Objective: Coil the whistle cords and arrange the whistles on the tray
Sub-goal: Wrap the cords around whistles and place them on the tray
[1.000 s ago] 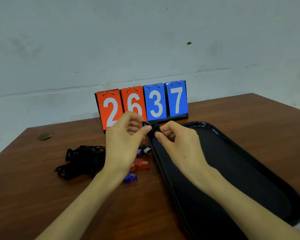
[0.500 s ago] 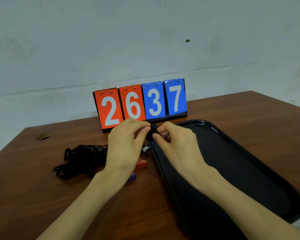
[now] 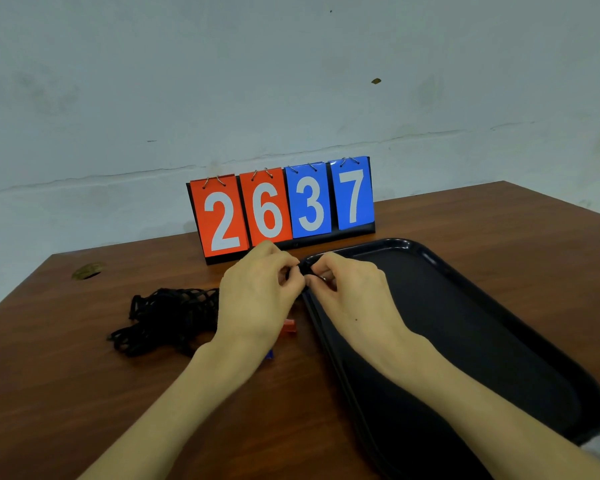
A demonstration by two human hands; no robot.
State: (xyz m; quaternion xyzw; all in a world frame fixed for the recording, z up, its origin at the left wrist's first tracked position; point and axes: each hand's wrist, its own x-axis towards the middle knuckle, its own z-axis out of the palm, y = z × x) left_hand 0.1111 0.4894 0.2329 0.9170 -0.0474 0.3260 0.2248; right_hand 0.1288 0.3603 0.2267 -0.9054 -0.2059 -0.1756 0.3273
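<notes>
Lying at the left, tangled black cords (image 3: pixel 167 317) wait beside a red whistle (image 3: pixel 288 326). The left hand (image 3: pixel 257 299) and right hand (image 3: pixel 350 296) both pinch a small black cord bundle (image 3: pixel 303 268) above the tray (image 3: pixel 482 323) corner; tight, even wraps should stop it springing loose.

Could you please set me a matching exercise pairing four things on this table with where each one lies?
Things: 1 tray; 2 cord pile; 3 scoreboard; 4 red whistle.
Places: A at the back of the table; B left of the left hand; C along the table's right side; D between the left hand and the tray.
Pairs: 1-C, 2-B, 3-A, 4-D.
</notes>
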